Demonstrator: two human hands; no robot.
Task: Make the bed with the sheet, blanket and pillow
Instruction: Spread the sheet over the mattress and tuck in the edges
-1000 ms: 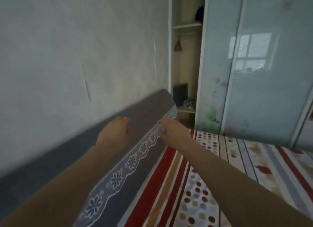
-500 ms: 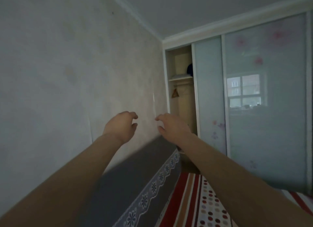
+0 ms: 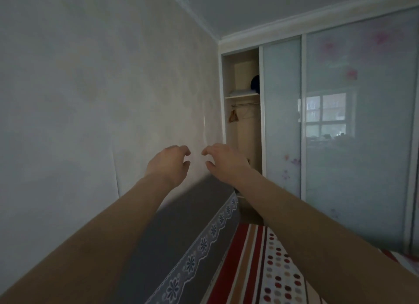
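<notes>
Hovering above headboard, left hand & right hand empty, fingers loosely curled, close together; prob. best tug sheet evenly w/ both.

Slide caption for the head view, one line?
Left hand and right hand hover empty, fingers loosely curled, over grey headboard; striped sheet below.

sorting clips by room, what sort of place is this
Most likely a bedroom in a home. A bed with a striped and dotted sheet lies below a grey headboard against the wall, and a sliding-door wardrobe stands beyond, its open section showing a hanger on a rail.
</notes>
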